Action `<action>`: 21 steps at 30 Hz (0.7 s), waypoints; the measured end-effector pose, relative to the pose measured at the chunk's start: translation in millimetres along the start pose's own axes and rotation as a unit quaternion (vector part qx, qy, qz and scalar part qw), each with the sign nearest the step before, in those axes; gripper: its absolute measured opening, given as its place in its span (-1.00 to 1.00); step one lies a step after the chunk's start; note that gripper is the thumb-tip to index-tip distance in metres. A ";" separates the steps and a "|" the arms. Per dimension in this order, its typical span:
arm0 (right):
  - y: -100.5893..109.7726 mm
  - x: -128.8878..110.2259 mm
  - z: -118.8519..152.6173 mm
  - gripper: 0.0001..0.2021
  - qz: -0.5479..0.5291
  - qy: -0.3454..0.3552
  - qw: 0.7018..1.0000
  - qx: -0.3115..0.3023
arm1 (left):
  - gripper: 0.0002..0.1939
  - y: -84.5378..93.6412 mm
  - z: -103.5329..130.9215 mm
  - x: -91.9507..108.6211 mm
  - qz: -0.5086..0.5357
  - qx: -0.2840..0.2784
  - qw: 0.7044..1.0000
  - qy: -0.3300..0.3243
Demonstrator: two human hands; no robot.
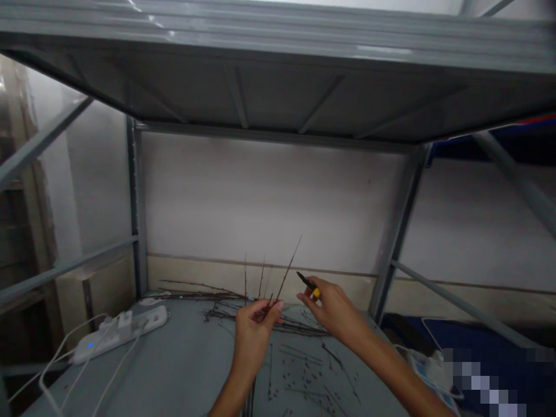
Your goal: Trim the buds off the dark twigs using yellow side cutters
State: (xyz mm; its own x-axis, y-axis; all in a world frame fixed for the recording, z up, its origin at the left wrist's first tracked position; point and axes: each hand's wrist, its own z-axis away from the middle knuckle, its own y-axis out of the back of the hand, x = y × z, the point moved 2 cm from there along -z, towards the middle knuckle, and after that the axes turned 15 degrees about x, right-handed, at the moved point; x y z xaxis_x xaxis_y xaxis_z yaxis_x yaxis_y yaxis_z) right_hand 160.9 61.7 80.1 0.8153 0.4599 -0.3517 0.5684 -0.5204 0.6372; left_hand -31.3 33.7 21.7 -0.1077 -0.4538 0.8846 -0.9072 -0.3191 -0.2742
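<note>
Left hand (259,325): thumb and fingers pinched together on thin dark twigs (285,275). Longest stem leans up and to the right, its fine tip against the pale wall (269,197); small buds or nodes along it.

Right hand (329,302): thumb and fingers closed around a small black-and-yellow tool (316,291), exact type unclear. Dark narrow end points up and to the left, toward the held stem but apart from it. Hands near each other, not touching, both above the gray shelf surface (195,353).

Just behind and beside the left hand: loose branches (202,294), long and dark, lying roughly crosswise over the back of the surface; more run to the right, behind and below the hands. Nearer the wearer, between the forearms: short cut-looking pieces (306,376) and straight lengths, scattered; some specks too small to make out.

Farther left: white power strip (145,324), blue light lit, plugs seated, white cables (65,341) trailing off the left edge. Gray metal frame (402,237) around it all, upper shelf (269,104) overhead. Outside the right post: dark blue surface (478,359), partly pixelated.
</note>
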 end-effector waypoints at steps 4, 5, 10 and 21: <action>24.0 -2.6 -21.6 -0.66 0.075 0.044 0.996 -0.003 | -0.71 -4.2 4.1 2.3 -0.001 -0.017 1.000 -0.006; 28.1 -3.9 -25.4 -0.65 0.081 0.054 0.995 -0.006 | -0.71 -5.0 5.0 2.5 -0.004 -0.020 1.000 -0.009; 39.7 -11.6 -35.1 -0.72 0.111 0.077 0.991 -0.007 | -0.71 -7.5 7.9 3.0 -0.007 -0.022 1.000 -0.012; 40.0 -16.3 -43.2 -0.62 0.193 0.085 0.977 -0.009 | -0.72 -4.1 8.9 -0.1 0.002 -0.025 1.000 -0.002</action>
State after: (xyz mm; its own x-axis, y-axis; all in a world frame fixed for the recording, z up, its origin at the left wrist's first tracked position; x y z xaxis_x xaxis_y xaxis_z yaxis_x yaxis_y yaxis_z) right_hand 165.6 64.5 141.0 0.9378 0.3453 0.0350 0.2187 -0.6663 0.7129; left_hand -24.0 27.6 19.4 -0.1098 -0.4592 0.8815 -0.9260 -0.2750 -0.2585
